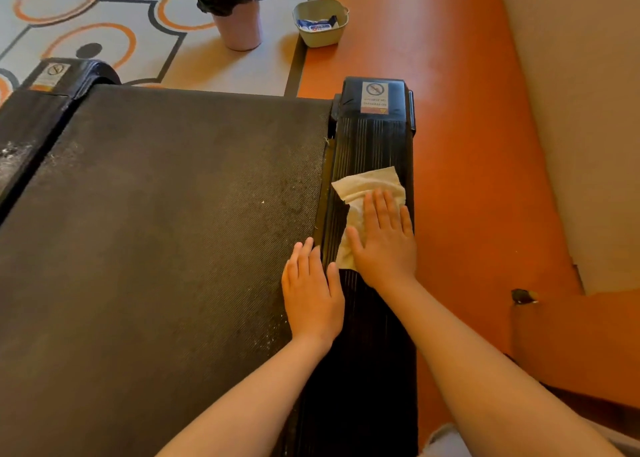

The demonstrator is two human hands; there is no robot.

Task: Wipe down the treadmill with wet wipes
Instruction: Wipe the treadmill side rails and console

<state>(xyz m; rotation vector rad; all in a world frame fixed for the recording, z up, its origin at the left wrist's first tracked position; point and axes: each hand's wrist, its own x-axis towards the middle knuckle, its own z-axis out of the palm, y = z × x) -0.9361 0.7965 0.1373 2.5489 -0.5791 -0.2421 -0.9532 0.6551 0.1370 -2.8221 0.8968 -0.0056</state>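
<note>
1. Head view, far left: treadmill's left side rail [20,138], dusty, white specks on it.
2. Treadmill belt [173,214] fills the middle, dark, with light specks near its right edge.
3. Beyond the belt on the patterned carpet: pink bin [239,24] with a black liner.
4. Left hand [311,294] lies palm down on the belt's right edge, fingers straight and close together, holding nothing.
5. Green tub [320,37] on the floor, right of the bin, with a wipes pack [317,24] inside.
6. Wet wipe [367,183] is spread on the right side rail [374,138], its near part under the right hand.
7. Right hand [384,245] is flat, fingers straight side by side, pressing the wipe onto the rail.
8. Orange floor [467,145] runs along the right.
</note>
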